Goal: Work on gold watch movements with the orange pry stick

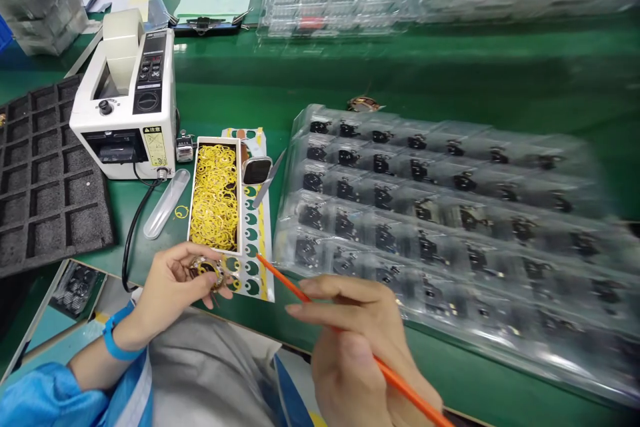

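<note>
My left hand (167, 290) pinches a small round metal part with a yellow ring on it (206, 272) between thumb and fingers, low in front of the white box. Its exact kind is not clear. In my right hand (365, 340) is a thin orange stick (283, 275), held like a pen. The tip points left, over the sheet of dark green stickers (267, 273), apart from the round part. Thin yellow rings (216, 197) fill the white box (241, 213), and a single yellow ring (181, 212) lies to its left.
A large clear tray (295, 213) with dark parts in its pockets spans the right side. A white tape dispenser (123, 107), tally counter (185, 147) and clear plastic tube (167, 203) stand or lie left of the box. Black foam (50, 173) lies far left; tweezers (270, 177) rest by the stickers.
</note>
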### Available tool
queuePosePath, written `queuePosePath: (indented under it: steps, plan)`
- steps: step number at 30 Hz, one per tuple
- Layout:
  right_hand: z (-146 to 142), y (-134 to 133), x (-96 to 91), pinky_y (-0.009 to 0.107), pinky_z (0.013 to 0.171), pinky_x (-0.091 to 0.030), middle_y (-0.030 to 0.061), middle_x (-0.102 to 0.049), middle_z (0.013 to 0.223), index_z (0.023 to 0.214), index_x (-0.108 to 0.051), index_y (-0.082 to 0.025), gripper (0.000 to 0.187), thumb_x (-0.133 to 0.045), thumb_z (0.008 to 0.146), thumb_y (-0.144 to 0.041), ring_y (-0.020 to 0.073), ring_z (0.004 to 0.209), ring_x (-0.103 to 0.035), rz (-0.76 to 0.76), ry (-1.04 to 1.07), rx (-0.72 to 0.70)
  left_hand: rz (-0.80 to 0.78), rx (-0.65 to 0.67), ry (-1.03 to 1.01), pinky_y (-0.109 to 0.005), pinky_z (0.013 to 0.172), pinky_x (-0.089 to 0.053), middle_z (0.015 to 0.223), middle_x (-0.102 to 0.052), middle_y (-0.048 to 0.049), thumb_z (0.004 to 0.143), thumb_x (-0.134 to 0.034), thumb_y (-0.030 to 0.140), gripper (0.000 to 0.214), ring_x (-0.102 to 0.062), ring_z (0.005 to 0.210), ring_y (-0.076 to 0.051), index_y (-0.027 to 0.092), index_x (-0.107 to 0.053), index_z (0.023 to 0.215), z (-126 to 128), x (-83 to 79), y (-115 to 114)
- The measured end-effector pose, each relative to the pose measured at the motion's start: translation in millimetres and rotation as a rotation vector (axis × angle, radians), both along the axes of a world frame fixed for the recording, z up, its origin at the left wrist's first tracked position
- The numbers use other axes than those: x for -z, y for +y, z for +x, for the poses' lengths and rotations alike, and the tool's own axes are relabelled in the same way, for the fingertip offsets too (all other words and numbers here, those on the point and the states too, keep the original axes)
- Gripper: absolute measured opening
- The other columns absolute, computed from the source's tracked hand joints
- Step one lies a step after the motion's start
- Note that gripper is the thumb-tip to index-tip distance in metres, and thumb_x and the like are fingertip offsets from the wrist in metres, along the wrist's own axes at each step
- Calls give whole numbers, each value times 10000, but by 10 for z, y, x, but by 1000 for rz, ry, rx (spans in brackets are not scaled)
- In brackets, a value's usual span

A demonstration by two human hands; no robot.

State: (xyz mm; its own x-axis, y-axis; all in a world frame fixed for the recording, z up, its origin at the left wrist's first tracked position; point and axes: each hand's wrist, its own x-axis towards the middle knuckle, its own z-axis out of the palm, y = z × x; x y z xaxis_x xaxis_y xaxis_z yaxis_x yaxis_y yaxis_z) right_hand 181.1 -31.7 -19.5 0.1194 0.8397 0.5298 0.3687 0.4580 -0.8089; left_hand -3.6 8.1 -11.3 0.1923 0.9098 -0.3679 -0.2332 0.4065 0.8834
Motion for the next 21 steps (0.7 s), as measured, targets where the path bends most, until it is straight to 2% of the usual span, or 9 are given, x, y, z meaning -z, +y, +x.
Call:
queuePosePath:
  steps: [2,4,6,8,10,13,18,21]
  plan:
    - [-56,-9,-31,379,666,-535,66,-632,771,827,-639,-210,305,-399,1014,-220,220,721,-645,34,-36,-51,23,-21,63,-152,387,-442,671,-735,-39,700,-828,269,248,-719,538,-164,140,-662,832,30,1,-10]
    - [-122,1,-73,308,576,-505,21,-598,664,861,-615,-219,267,-403,1020,-187,168,580,-605,56,-136,-112,63,-60,138,-148,372,-415,602,-708,-20,719,-799,253,190,-687,496,-145,146,-664,799,59,-4,-28]
    - [-191,30,-98,255,478,-438,-13,-582,600,948,-636,-211,195,-462,999,-139,129,475,-556,71,-292,-110,127,-98,199,-160,384,-440,601,-714,-17,761,-757,252,130,-653,460,-122,149,-691,803,81,-14,-52]
    - [-257,75,-96,240,471,-433,-13,-625,604,1004,-656,-187,147,-549,956,-100,119,470,-578,106,-406,-63,201,-109,241,-178,429,-506,661,-750,-26,804,-711,235,97,-649,453,-111,149,-731,846,98,-29,-80]
    - [-312,127,-79,236,538,-483,18,-694,671,994,-658,-166,122,-597,930,-82,131,542,-645,146,-433,-8,276,-100,283,-196,525,-581,789,-797,-44,819,-678,180,132,-706,533,-128,154,-762,917,109,-43,-110]
    - [-359,189,-57,242,613,-523,45,-735,746,964,-647,-162,101,-611,925,-76,147,618,-684,149,-421,46,394,-91,368,-198,701,-623,971,-818,-46,796,-649,69,306,-775,760,-162,178,-771,1055,111,-48,-163]
    - [-379,234,-51,240,581,-513,33,-718,722,926,-653,-163,91,-601,924,-89,139,599,-669,93,-390,53,583,-28,473,-236,921,-596,1182,-775,-39,848,-609,33,474,-758,1012,-188,230,-697,1270,62,-16,-245]
    - [-381,250,-65,234,533,-481,7,-665,661,845,-646,-175,124,-580,904,-88,126,551,-622,47,-357,32,656,30,479,-263,956,-590,1228,-755,-39,862,-597,31,524,-746,1058,-198,249,-652,1335,26,25,-255]
